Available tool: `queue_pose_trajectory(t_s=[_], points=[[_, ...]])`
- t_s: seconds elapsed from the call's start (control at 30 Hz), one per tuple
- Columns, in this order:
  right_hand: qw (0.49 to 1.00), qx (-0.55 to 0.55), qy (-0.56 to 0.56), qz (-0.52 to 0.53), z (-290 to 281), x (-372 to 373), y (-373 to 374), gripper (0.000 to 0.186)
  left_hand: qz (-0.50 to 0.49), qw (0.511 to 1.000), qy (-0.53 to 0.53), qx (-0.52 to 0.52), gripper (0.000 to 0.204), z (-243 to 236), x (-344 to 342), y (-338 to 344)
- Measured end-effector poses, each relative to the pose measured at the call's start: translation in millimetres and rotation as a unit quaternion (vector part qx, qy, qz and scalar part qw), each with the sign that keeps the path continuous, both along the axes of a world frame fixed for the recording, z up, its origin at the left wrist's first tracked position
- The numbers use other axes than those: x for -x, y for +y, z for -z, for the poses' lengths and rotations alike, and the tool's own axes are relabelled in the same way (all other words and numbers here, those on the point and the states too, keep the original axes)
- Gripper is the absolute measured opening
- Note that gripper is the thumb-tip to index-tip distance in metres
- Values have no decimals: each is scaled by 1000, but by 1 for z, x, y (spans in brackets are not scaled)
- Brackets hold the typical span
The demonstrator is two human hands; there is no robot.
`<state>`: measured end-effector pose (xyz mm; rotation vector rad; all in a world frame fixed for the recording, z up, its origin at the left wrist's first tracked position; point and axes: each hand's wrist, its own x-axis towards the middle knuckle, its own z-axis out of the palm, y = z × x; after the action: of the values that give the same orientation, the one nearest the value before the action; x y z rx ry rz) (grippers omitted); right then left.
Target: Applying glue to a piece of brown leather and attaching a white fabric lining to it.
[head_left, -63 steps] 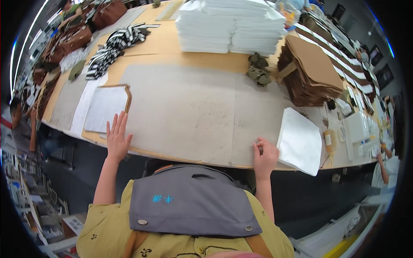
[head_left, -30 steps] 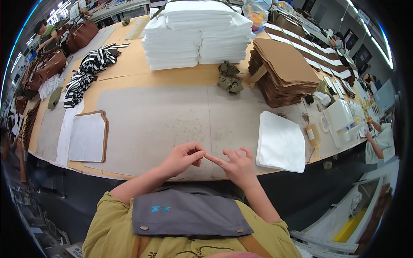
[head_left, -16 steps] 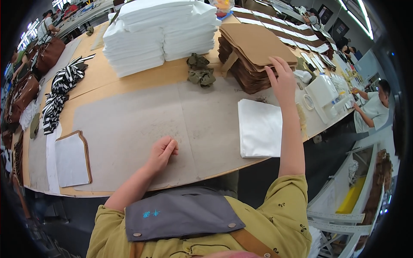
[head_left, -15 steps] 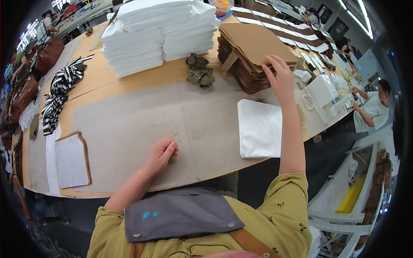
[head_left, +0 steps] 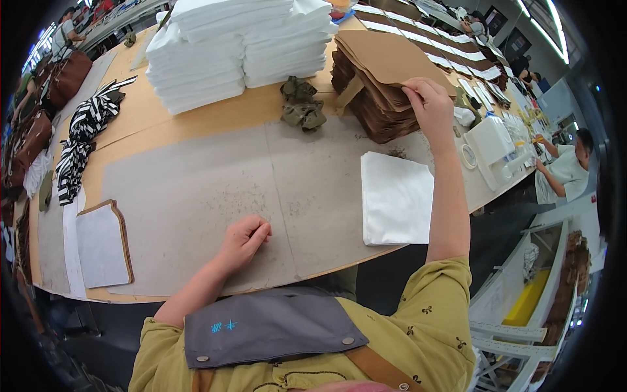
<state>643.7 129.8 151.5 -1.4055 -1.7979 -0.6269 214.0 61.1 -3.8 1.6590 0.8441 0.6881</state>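
My right hand (head_left: 426, 103) pinches the near edge of the top brown sheet (head_left: 385, 57), leather or cloth, on a tall stack of such pieces (head_left: 375, 121). That edge lifts slightly under the fingers. On the grey table covering (head_left: 189, 176), my left hand (head_left: 245, 239) rests as a loose fist, with nothing showing in it. Below my right forearm lies a pile of white sheets (head_left: 395, 199), partly hidden by the arm. Far to the left of my left hand is a small stack of white pieces with brown edges (head_left: 103, 245).
A high stack of folded white material (head_left: 202, 65) stands at the back. Beside it lies a crumpled olive cloth (head_left: 302, 108); striped black-and-white fabric (head_left: 85, 137) is at left. A white machine (head_left: 488, 147) stands at right, near a seated person (head_left: 565, 166). A white rack (head_left: 522, 307) stands lower right.
My right hand's fingers, earlier laid over the top brown sheet's edge, have closed into a pinch on it. My left hand stays on the table, still curled.
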Motion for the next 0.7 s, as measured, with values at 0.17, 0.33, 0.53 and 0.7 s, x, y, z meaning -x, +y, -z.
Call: queue_pose_trajectory(t_s=[0.17, 0.33, 0.53, 0.7], points=[[999, 5, 46, -12, 1, -3, 5, 12, 4, 1000, -5, 2, 19, 1, 0, 3], [996, 30, 83, -10, 0, -3, 4, 15, 4, 1000, -12, 10, 19, 5, 1, 3], [914, 116, 376, -94, 10, -17, 11, 14, -2, 1000, -20, 16, 20, 6, 3, 0], [909, 48, 406, -86, 14, -22, 27, 16, -10, 999, 15, 28, 22, 6, 3, 1]])
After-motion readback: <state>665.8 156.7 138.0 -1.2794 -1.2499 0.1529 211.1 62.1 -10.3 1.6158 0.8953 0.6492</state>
